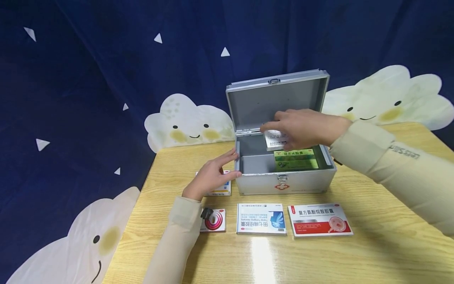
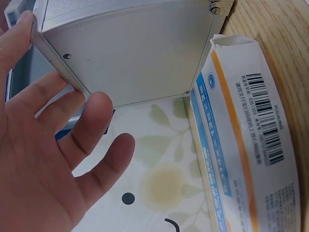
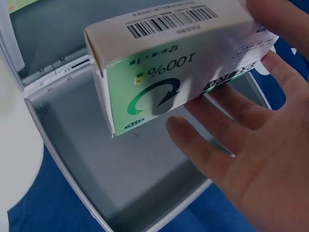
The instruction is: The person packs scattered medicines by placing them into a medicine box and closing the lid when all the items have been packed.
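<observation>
A silver first-aid case [image 1: 255, 184] stands with its lid [image 1: 255, 104] raised. Over its interior, my right hand [image 1: 301, 128] pinches a small medicine box [image 3: 159, 82] between thumb and fingers. That box has a white barcode side and a green-and-white face in the right wrist view. Inside the case lies a green-yellow medicine box [image 1: 296, 159]. With fingers extended, my left hand [image 1: 213, 175] touches the case's left rim, its thumb near the front corner. Beside and partly under that hand sits a white medicine box with orange and blue stripes [image 2: 246, 130].
In front of the case lie a blue-and-white medicine box [image 1: 257, 219], a red-and-white medicine box [image 1: 320, 227] and a box with red rings [image 1: 219, 221], partly covered by the left sleeve. All rest on a wooden table [image 1: 301, 260]. A dark blue curtain [image 1: 188, 67] hangs behind.
</observation>
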### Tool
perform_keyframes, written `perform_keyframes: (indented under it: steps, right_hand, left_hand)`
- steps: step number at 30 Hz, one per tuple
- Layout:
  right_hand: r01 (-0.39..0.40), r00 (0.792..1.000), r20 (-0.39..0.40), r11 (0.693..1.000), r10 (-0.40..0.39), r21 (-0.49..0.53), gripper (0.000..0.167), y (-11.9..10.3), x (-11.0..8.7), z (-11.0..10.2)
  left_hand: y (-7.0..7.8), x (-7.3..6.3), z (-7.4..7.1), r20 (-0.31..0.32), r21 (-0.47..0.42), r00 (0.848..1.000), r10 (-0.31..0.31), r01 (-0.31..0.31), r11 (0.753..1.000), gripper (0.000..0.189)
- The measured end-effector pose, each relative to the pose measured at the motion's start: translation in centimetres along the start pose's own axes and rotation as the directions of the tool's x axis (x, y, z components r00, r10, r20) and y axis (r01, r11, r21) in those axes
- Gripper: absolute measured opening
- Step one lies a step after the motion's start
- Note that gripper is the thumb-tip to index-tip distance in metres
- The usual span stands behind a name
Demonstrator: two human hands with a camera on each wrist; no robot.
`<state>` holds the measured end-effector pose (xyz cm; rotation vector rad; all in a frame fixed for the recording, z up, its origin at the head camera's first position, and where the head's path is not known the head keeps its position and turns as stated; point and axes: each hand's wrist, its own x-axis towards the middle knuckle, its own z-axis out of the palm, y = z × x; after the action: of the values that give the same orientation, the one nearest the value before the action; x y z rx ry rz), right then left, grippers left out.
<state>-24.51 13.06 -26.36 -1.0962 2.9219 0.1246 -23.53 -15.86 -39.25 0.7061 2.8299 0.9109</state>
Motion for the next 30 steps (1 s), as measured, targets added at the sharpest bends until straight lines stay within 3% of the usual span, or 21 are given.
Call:
perform_keyframes:
  steps: [19,30]
  right_hand:
    - [-0.057,0.995,0.086,0.998,0.054,0.034,0.069,0.5,1.8,3.3]
    - [-0.062,0.996,0.067,0.998,0.061,0.024,0.071,1.1,2.2,4.8]
  left_hand:
    - [0.1,0.2,-0.1,0.004,0.031,1.000,-0.010,0.009,0.999,0.066]
    - [0.1,0.2,-0.2,-0.005,0.036,1.000,0.005,-0.005,0.999,0.066]
